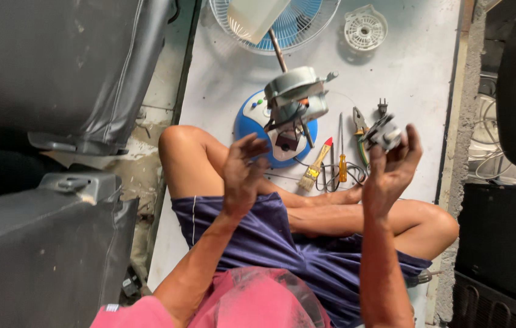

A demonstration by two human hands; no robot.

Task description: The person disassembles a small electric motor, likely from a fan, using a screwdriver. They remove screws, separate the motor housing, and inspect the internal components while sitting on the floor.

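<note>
open air between the raised left hand (243, 176) and right hand (392, 170), with only crossed legs (331, 212) below. straight ahead blocked by the fan motor (294, 100) on its blue base (252, 124), with the brush (316, 167), screwdriver (342, 161) and pliers (360, 130) lying close together beside it and tangled wire (337, 176) under them. bare white floor (416, 67) free further out on the right, hemmed by grey seats (57, 73) on the left and black boxes (507, 243) on the right

A seated person's right hand (392, 173) lifts a small grey metal part (384, 133) in its fingertips; the left hand (243, 176) hangs spread and empty before a dismantled fan motor (294, 97) on its blue base (249, 124).
</note>
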